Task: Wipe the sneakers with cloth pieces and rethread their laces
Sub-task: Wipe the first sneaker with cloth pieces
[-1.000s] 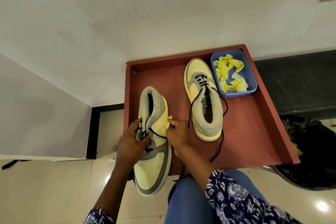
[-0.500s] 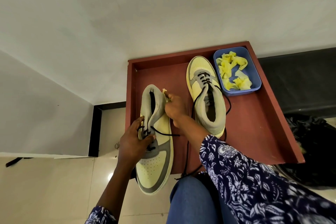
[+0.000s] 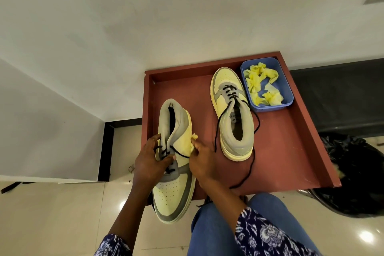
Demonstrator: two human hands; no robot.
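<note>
Bare tray floor (image 3: 286, 151) at right of centre gives passage; second sneaker (image 3: 232, 114), its trailing lace (image 3: 252, 164) and blue tub (image 3: 268, 83) crowd the upper middle

Only 1 view is given: a wide-angle camera on the person's head, looking forward and steeply down. It sits close above both forearms, which enter from the bottom edge of the frame. The red tabletop (image 3: 291, 151) fills the centre and right, pale wall takes the upper half, and glossy floor the lower left.
</note>
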